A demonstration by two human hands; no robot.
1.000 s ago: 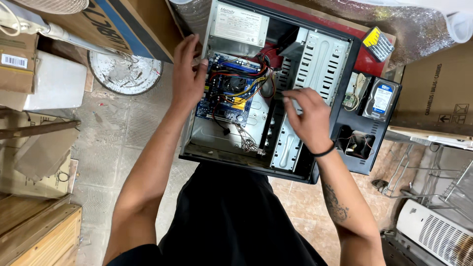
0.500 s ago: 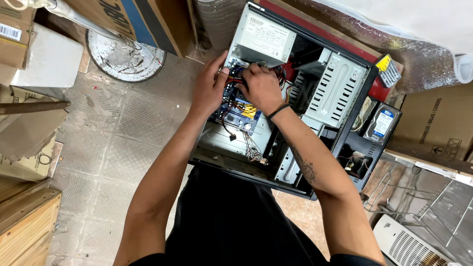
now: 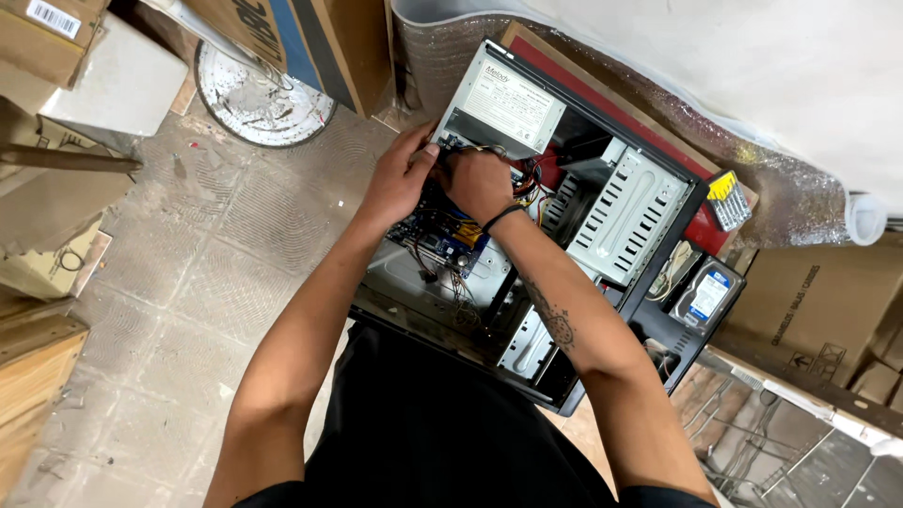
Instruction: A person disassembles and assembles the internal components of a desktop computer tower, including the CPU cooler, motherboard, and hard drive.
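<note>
Metal case [image 3: 602,216] lying open; left hand [image 3: 400,183] and right hand [image 3: 478,183] are pinching wires [image 3: 529,179] beside the board [image 3: 442,235], fingertips hidden

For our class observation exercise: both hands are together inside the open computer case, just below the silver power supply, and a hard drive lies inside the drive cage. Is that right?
Not quite. In the head view the left hand and right hand do meet inside the open computer case below the silver power supply, but the hard drive lies outside the case, beside it, not in the drive cage.
</note>
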